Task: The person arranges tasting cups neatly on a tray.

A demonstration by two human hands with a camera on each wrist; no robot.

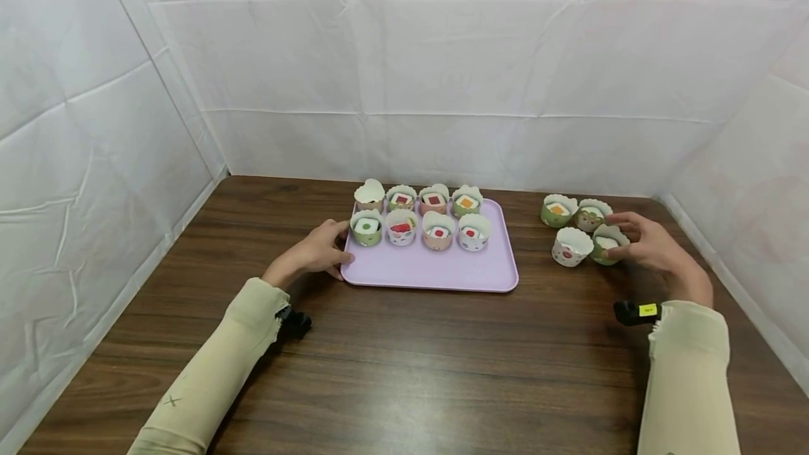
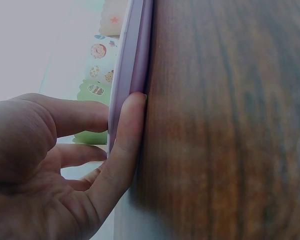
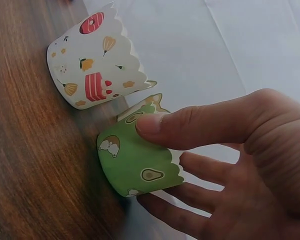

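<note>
My left hand (image 1: 319,248) grips the left edge of a lilac tray (image 1: 430,276). In the left wrist view its thumb and fingers lie on either side of the tray rim (image 2: 132,55). On the tray stand several paper baking cups in two rows, each with a small coloured piece inside. At the right, my right hand (image 1: 660,248) holds a green paper cup (image 3: 135,162) with avocado prints, thumb on its near side and fingers round the far side. Beside that cup stands a white paper cup (image 1: 571,248) with red and yellow prints.
Behind the held cup are a green cup with an orange piece (image 1: 559,210) and a cup with a brown pattern (image 1: 592,215). All stand on a dark wooden table (image 1: 430,364). White sheeting (image 1: 455,76) encloses the back and both sides.
</note>
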